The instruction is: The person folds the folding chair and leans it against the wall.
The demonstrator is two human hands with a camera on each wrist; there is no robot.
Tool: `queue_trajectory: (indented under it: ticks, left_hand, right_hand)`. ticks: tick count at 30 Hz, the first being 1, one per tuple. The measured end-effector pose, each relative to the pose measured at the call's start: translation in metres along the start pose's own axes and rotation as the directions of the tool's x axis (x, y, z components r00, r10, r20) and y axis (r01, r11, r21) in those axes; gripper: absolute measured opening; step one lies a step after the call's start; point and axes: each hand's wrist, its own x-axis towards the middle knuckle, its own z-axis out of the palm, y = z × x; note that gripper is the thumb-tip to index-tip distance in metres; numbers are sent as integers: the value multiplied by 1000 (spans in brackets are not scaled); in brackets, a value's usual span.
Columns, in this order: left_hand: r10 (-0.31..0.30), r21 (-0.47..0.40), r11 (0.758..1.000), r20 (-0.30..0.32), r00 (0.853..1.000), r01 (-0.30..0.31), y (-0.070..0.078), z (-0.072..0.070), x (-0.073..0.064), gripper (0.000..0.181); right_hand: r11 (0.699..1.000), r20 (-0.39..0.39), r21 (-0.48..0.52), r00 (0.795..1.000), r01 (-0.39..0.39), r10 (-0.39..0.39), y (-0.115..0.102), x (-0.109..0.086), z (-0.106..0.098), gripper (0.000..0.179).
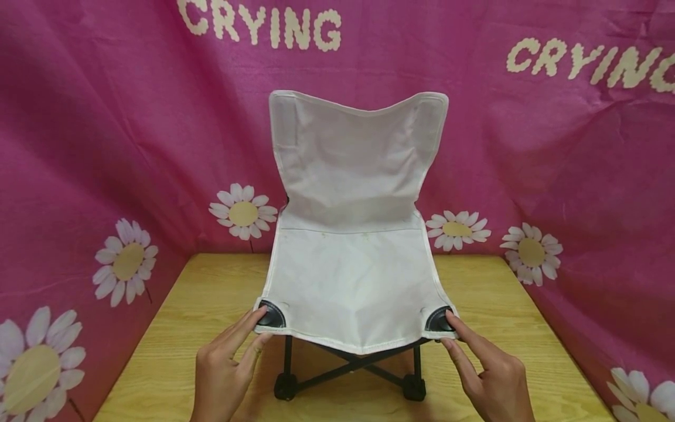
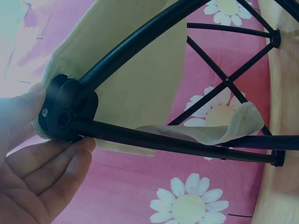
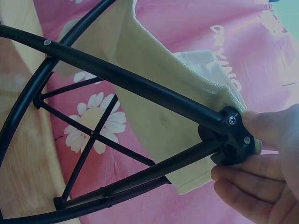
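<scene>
My left fingers (image 1: 240, 332) and right fingers (image 1: 476, 341) pinch the near corners (image 1: 273, 317) of the white chair (image 1: 358, 281), which stands on the desk (image 1: 174, 328). I'd press both sides evenly; how firmly the joints (image 3: 236, 130) seat, I can't quite tell.

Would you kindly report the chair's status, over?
Left hand, right hand pinching chair at front corners. Chair unfolded, standing on wooden surface. No obstruction visible.

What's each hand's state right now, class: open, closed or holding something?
Left hand: holding the chair at its left black corner patch.
Right hand: holding the chair at its right black corner patch.
</scene>
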Motion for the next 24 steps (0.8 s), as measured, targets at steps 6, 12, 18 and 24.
queue_trajectory:
  ticks: [6,12,18,24]
  left_hand:
    - [-10,3,1000,12,1000,10,2,0,1,53]
    - [-13,5,1000,7,1000,13,4,-1,2,53]
    - [-3,2,1000,-10,1000,3,7,-1,2,52]
    - [32,-15,999,-37,999,-32,10,1,3,53]
  right_hand:
    - [1000,-5,1,1000,-2,2,-2,0,0,60]
    - [1000,-6,-1,1000,5,-5,-4,1,-1,61]
    - [1000,-11,-5,1000,15,-15,-5,2,-1,62]
    - [1000,-9,-10,1000,7,-7,-8,4,-2,62]
